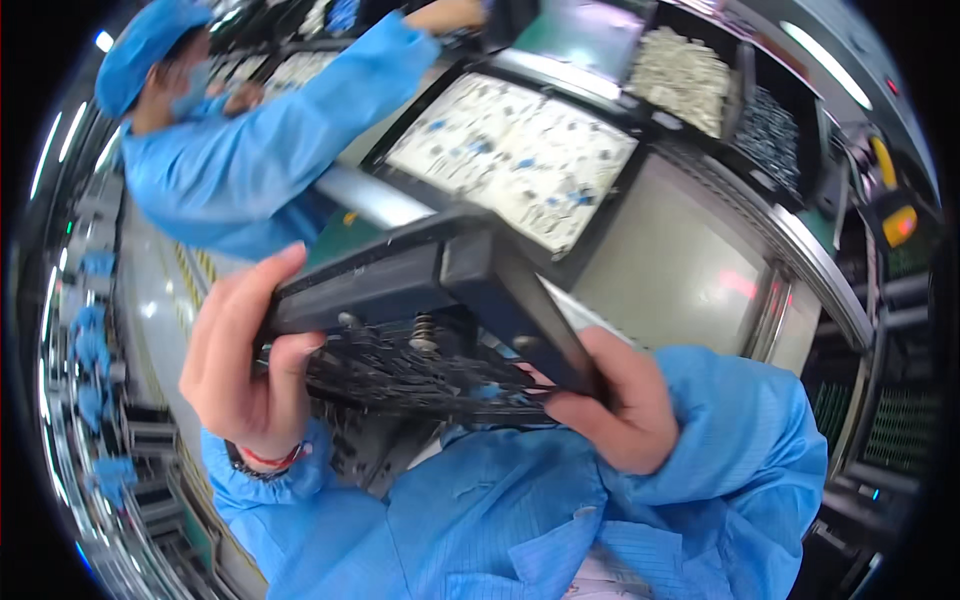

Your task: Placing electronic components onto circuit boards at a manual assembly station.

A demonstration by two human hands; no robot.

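Observation:
Both my hands hold up a thick black rectangular fixture, tilted in front of my chest. My left hand is closed on its left end, fingers over the outer side and thumb along the lower edge. On the right end, my right hand grips a corner between thumb and fingers. A coil spring and screw heads show on the fixture's inner side. Many thin dark strips or slots lie behind them, too blurred to tell apart.
Beyond the fixture lies a black-framed white tray with scattered small black and blue parts. Bins of beige pieces and dark pieces stand at far right, near a yellow-and-black handheld device. A co-worker in blue is at far left.

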